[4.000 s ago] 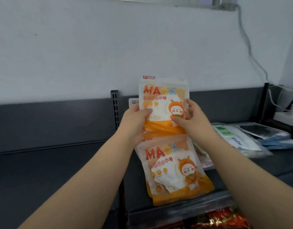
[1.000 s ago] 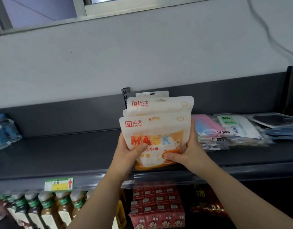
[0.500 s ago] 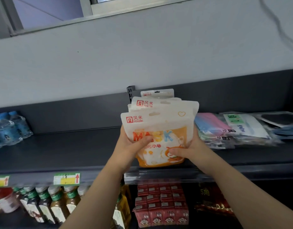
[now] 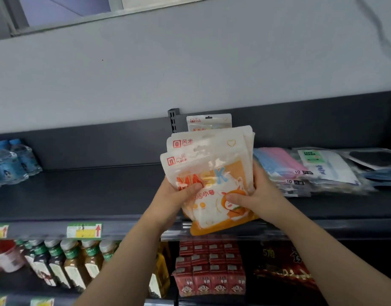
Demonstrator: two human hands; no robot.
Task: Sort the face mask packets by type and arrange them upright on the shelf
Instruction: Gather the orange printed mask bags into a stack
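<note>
My left hand (image 4: 179,196) and right hand (image 4: 259,195) curl round the bunch of orange mask packets (image 4: 212,171), held over the front of the shelf (image 4: 91,191) (a lone packet (image 4: 209,122) stands at the back), so next I'd stand them up against it.

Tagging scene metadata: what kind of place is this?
Likely a small retail shop: a price tag on the shelf edge, bottled drinks in rows below, and bagged face masks lying beside the orange mask packets.
</note>
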